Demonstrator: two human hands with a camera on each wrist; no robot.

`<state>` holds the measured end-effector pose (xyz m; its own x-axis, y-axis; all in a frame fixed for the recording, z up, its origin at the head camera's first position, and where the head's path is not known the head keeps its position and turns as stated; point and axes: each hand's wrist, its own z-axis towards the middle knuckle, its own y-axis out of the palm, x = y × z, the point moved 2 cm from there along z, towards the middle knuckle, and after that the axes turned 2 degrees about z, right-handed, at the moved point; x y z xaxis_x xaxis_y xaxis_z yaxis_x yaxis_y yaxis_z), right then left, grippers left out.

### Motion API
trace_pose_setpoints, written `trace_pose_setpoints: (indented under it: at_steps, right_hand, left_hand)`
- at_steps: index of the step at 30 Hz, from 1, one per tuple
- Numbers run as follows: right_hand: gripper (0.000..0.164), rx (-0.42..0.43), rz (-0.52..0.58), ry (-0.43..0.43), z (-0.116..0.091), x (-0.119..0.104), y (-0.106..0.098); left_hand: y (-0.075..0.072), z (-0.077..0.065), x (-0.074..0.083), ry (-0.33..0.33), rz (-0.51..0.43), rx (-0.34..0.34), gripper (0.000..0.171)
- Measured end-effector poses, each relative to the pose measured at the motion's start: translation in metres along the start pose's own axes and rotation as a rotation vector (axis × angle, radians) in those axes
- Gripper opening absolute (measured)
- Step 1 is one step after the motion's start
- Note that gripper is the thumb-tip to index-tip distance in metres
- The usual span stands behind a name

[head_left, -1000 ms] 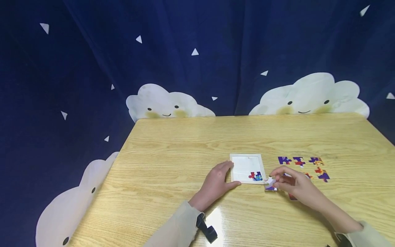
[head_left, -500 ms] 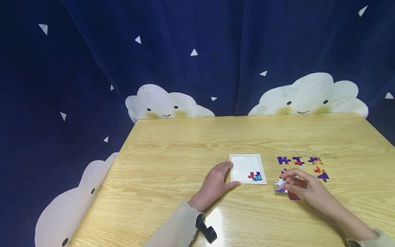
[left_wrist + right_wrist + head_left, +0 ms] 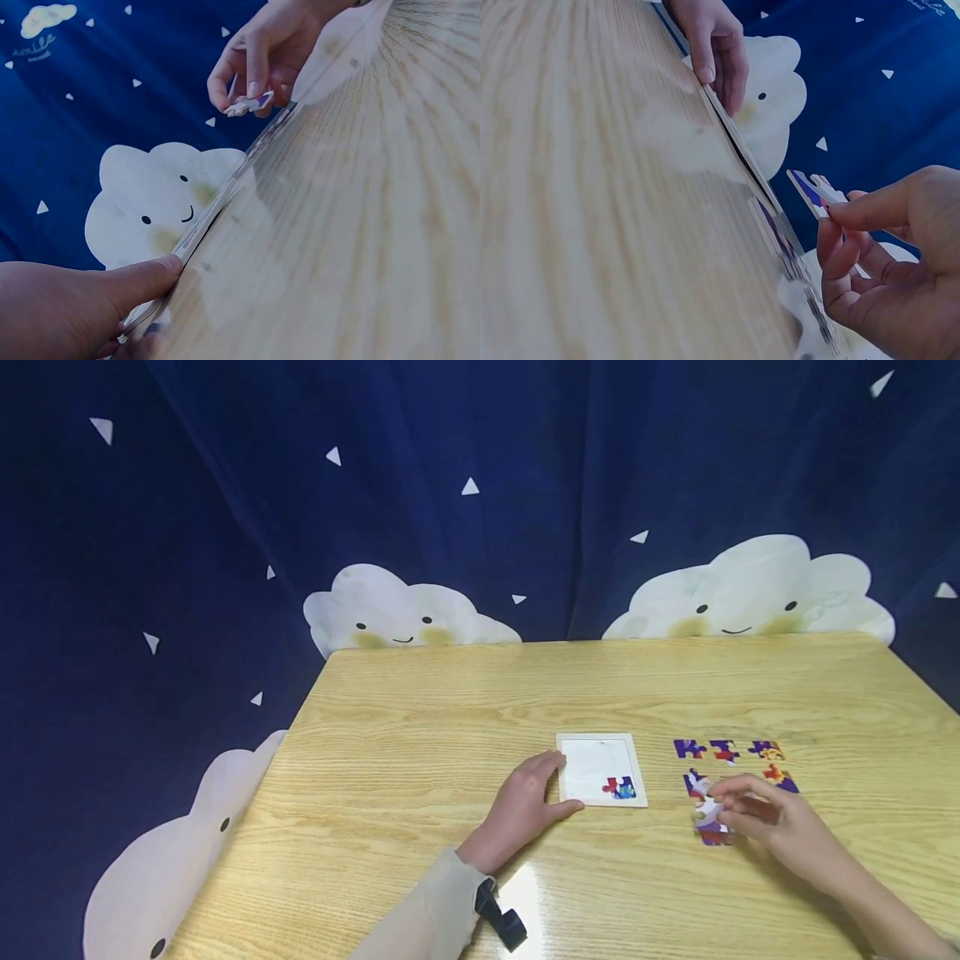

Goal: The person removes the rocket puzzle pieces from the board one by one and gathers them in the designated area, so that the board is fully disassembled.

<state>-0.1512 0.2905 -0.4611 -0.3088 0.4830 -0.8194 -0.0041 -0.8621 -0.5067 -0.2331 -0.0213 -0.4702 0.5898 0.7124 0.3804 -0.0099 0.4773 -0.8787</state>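
Note:
A small white puzzle tray (image 3: 588,764) lies flat on the table. Two joined jigsaw pieces (image 3: 620,788), red and blue, fill its front right corner. My left hand (image 3: 525,802) grips the tray's left side, thumb at the front edge and fingers higher up. Between thumb and fingers of my right hand (image 3: 787,827) is a white and purple puzzle piece (image 3: 810,193), raised above the table. In the head view it overlaps a red and purple piece (image 3: 717,839) below it. Another piece (image 3: 693,780) shows just behind the fingertips.
Three loose pieces form a row behind the right hand, the leftmost a purple piece (image 3: 688,749). An orange and purple piece (image 3: 778,776) is partly covered by that hand. The wood-grain table (image 3: 420,710) ends at a dark blue curtain (image 3: 450,427) with clouds.
My right hand has carried the white and purple piece from beside the tray's front right corner rightward, over the loose pieces. My left hand and the tray have stayed in place.

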Motion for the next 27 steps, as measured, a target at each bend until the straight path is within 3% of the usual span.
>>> trace_pose_setpoints:
  at_steps: [10, 18, 23, 27]
  right_hand:
    - [0.034, 0.044, -0.001, 0.013, -0.011, 0.011, -0.012]
    - [0.029, 0.063, -0.092, 0.121, -0.020, 0.018, -0.025]
    - [0.029, 0.086, -0.111, 0.105, -0.023, 0.021, -0.030]
    - [0.029, 0.091, -0.127, 0.105, -0.024, 0.023, -0.032]
  left_hand:
    - [0.001, -0.001, 0.000, 0.011, 0.009, 0.009, 0.067]
    - [0.001, -0.001, 0.001, 0.027, -0.007, 0.026, 0.068]
    - [0.000, 0.000, -0.001, 0.045, 0.012, 0.047, 0.068]
    - [-0.001, 0.000, -0.001, 0.021, -0.009, 0.021, 0.068]
